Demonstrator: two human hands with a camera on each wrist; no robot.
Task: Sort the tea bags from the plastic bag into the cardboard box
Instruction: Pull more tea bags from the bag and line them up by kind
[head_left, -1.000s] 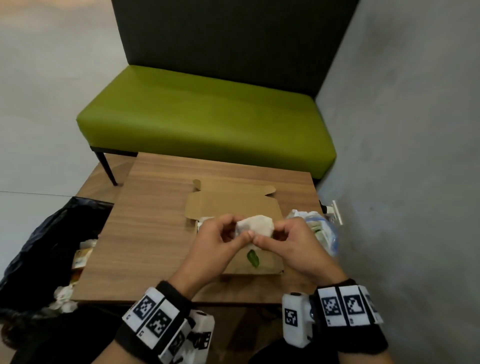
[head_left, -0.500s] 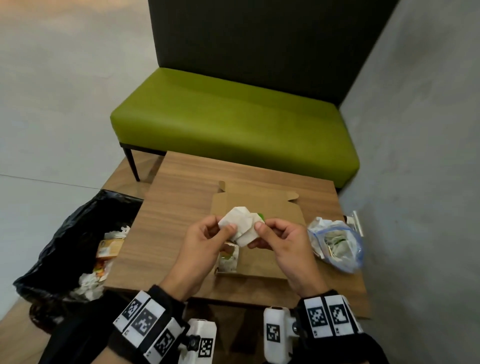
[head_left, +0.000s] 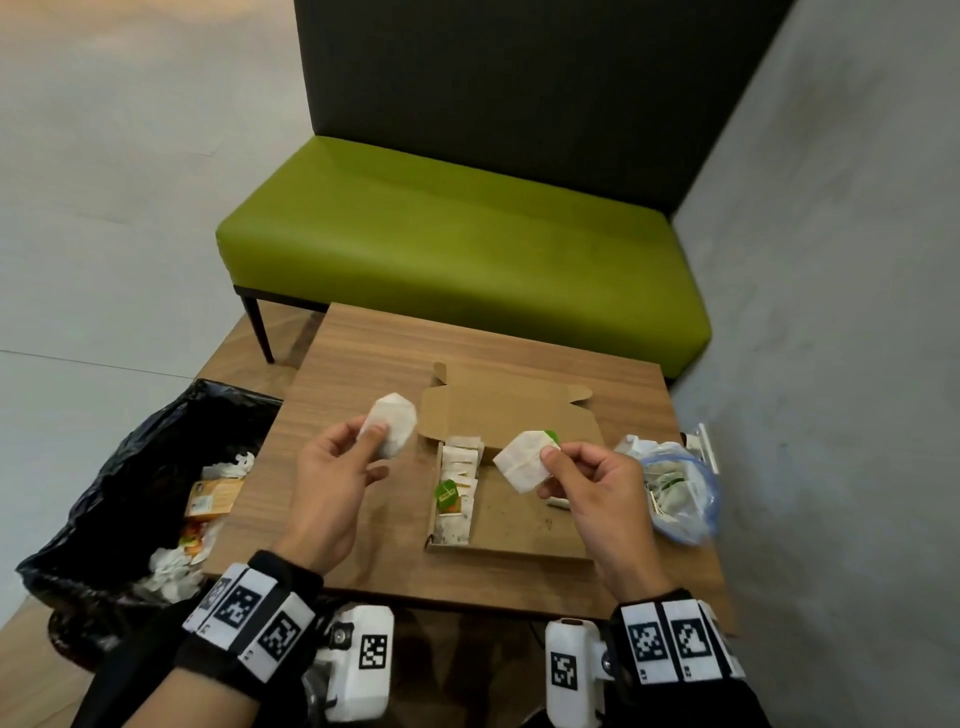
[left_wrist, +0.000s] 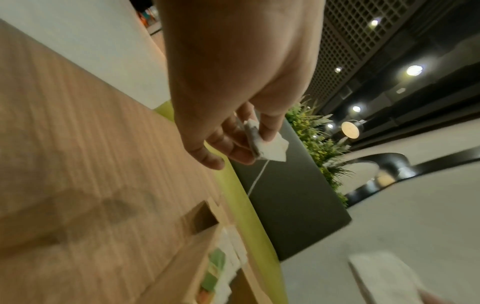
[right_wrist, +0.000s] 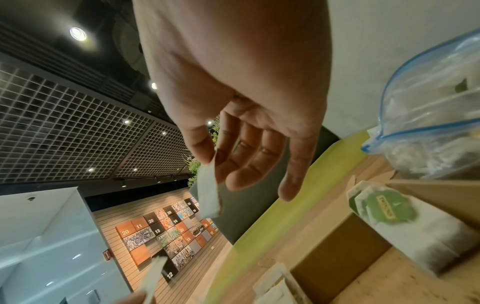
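Fingers of the left hand (head_left: 332, 480) pinch a white wrapper (head_left: 393, 424) left of the cardboard box (head_left: 511, 486); the right hand (head_left: 587, 486) pinches a tea bag (head_left: 522, 460) above it. Best lower it flat beside the stacked bags.

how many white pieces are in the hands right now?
2. One white piece pinched in the left hand, left of the cardboard box; one in the right hand, above the box.

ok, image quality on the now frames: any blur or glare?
Head view: sharp, evenly lit, plastic bag slightly smeared. Left wrist: table and cardboard box motion-blurred, ceiling lamps flare. Right wrist: left hand and green tag soft; lens bends the ceiling grid.
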